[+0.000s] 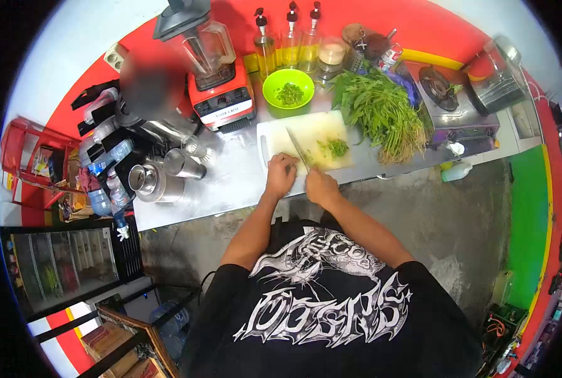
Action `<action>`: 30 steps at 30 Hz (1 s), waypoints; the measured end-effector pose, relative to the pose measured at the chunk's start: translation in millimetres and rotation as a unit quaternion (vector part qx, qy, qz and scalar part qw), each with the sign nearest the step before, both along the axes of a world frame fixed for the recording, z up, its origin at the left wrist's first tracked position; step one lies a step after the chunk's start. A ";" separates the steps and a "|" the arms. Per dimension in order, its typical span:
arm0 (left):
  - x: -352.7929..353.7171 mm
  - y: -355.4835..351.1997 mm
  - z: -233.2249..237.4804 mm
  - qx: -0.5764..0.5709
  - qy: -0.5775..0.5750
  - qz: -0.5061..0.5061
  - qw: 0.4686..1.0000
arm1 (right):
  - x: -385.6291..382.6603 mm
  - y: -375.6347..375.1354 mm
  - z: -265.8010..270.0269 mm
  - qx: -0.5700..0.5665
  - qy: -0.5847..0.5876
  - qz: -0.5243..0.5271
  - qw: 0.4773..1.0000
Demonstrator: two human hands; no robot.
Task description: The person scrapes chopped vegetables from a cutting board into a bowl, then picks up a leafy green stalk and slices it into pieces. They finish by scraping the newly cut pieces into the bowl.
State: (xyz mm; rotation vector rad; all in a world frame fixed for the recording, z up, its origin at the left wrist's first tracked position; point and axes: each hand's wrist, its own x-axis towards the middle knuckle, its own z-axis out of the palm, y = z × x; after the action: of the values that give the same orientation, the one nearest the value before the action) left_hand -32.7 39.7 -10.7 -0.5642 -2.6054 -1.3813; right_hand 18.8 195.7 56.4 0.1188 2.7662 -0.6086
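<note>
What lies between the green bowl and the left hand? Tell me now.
Head view: the white cutting board spans from green bowl to left hand, with the knife slanting across it.

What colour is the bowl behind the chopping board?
The bowl is bright lime green, holding chopped greens; head view shows it best.

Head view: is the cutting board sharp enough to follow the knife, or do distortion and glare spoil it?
Head view: heavy fisheye, black corners, counter bowed; cutting board centred and sharp, slightly washed out; knife readable in the right hand; blurred patch beside the blender.
</note>
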 end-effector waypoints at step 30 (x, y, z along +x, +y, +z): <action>-1.2 2.4 -1.2 0.009 -0.001 0.010 1.000 | -7.2 5.7 -15.9 0.025 0.011 0.031 0.999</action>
State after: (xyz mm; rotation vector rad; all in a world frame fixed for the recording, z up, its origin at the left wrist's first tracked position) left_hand -33.9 42.1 -11.8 -0.5324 -2.5914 -1.3982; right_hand 11.7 201.4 40.6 0.0365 2.7946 -0.5288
